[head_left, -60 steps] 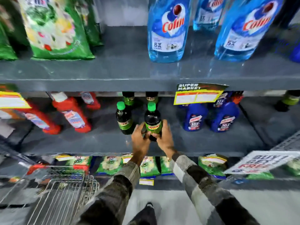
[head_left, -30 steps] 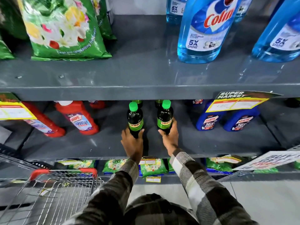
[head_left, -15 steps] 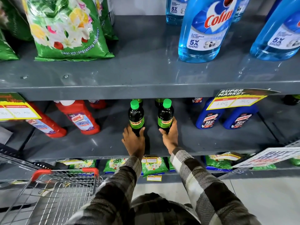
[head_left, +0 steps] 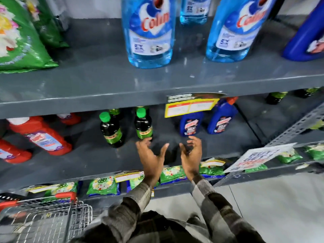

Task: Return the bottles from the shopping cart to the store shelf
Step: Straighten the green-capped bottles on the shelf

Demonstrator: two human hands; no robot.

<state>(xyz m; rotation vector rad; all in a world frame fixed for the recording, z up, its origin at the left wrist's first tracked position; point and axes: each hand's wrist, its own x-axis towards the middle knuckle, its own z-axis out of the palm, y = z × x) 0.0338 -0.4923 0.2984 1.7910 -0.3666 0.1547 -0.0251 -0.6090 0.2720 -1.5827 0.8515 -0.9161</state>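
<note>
The grey metal store shelf fills the view in three tiers, and both hands hang over the front lip of its middle tier. Up and away from the hands, on the top tier, stand large blue cleaner bottles, with a green floral bag far off to the left. The wire shopping cart with its red handle sits low and to the left of the left forearm; what lies inside it is too blurred to tell.

On the middle tier, red cleaner bottles lie well to the left of the hands, and dark blue cleaner bottles stand just beyond the right hand, under a yellow price tag.

Two dark soda bottles with green caps stand upright there: the left soda bottle up and to the left of the left hand, the right soda bottle just past that hand's fingertips, whether touching I cannot tell.

The left hand and right hand face each other palm to palm, fingers spread and curled, grasping nothing, a bare gap of shelf between them.
</note>
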